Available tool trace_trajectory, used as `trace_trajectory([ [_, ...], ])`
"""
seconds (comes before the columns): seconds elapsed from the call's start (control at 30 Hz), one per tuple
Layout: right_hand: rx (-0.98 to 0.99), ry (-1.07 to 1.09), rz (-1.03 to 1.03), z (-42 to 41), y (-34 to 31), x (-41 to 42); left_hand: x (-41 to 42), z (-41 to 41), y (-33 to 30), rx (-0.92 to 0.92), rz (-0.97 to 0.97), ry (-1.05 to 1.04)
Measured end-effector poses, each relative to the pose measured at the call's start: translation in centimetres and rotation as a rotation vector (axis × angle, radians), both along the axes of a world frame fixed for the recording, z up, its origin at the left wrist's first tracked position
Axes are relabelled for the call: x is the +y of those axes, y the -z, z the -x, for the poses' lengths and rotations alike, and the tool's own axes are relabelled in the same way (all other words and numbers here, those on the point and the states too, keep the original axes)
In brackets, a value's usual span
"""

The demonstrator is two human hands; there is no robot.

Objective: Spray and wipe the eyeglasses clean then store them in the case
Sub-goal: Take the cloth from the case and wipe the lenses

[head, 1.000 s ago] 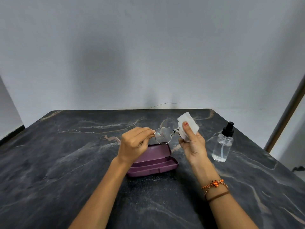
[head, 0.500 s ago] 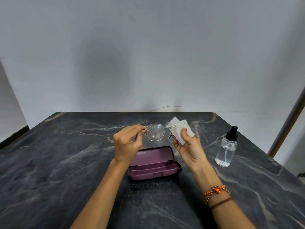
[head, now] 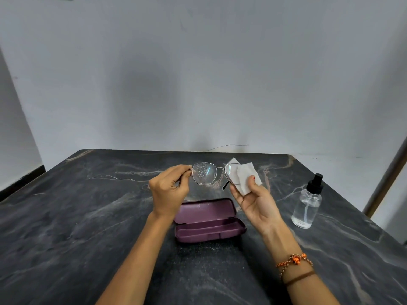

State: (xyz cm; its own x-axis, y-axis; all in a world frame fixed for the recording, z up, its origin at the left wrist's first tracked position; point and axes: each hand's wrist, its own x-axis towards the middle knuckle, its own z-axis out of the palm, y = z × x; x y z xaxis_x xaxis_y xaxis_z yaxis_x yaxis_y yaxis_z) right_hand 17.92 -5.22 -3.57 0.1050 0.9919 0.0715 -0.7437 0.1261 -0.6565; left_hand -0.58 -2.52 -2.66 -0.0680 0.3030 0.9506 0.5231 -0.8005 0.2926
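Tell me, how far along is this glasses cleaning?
Spraying looks done: droplets cover one lens of the eyeglasses, and the spray bottle stands on the table. Wiping is in hand: the left hand holds the frame, the right hand presses a white cloth on the other lens. Left: the wet lens, then the open purple case.

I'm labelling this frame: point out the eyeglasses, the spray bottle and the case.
eyeglasses (head: 203, 173), head view, on the droplet-covered lens.
spray bottle (head: 306, 208), head view, on the clear body.
case (head: 209, 230), head view, on the open lower tray.
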Motion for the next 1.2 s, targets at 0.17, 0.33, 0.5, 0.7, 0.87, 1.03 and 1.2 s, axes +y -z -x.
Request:
trace_trajectory([
  [0.17,-0.06,-0.07,-0.003,-0.5,0.0,0.0,0.1,0.1,0.0,-0.026,-0.008,-0.01],
  [0.33,-0.028,-0.114,-0.019,-1.1,-0.3,-0.3,0.0,0.0,0.0,-0.054,0.012,-0.006],
  [0.5,-0.115,-0.174,0.024,-1.6,-0.4,-0.5,0.0,0.1,-0.1,-0.052,0.002,-0.025],
  [0.7,-0.184,-0.241,0.048,-0.9,0.2,-0.4,0.3,-0.1,0.4,-0.032,-0.023,-0.03],
  [0.87,-0.099,-0.213,-0.01,0.4,-0.2,-0.6,0.2,-0.4,0.2,-0.031,-0.036,-0.023],
  [1.03,-0.071,-0.216,-0.03,2.1,0.0,-0.8,-0.2,-1.2,0.6,0.041,-0.066,0.0],
  [1.2,-0.04,-0.169,-0.028,2.5,-0.2,-1.0,-0.4,-2.0,0.8,0.104,-0.082,0.012],
])
